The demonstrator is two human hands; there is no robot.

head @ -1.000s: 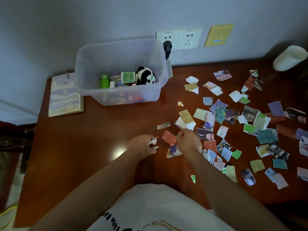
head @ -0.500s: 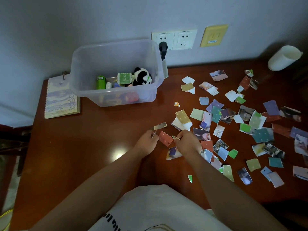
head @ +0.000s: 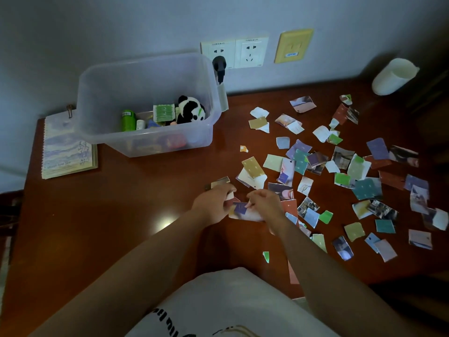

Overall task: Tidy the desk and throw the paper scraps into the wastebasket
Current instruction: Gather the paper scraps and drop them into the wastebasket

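Several coloured paper scraps lie scattered over the right half of the brown desk. My left hand is closed around a few gathered scraps, a reddish and a white edge showing at its fingers. My right hand sits beside it, pinching a purple-and-white scrap at the desk surface between both hands. A small dark scrap lies just beyond my left hand. No wastebasket is visible.
A clear plastic bin with a panda toy and small items stands at the back left. A spiral notebook lies left of it. A white cup stands at the far right corner. Wall sockets sit behind.
The red scrap that lay between my hands has gone into my left hand. My right hand has shifted onto the purple-and-white scrap below it.
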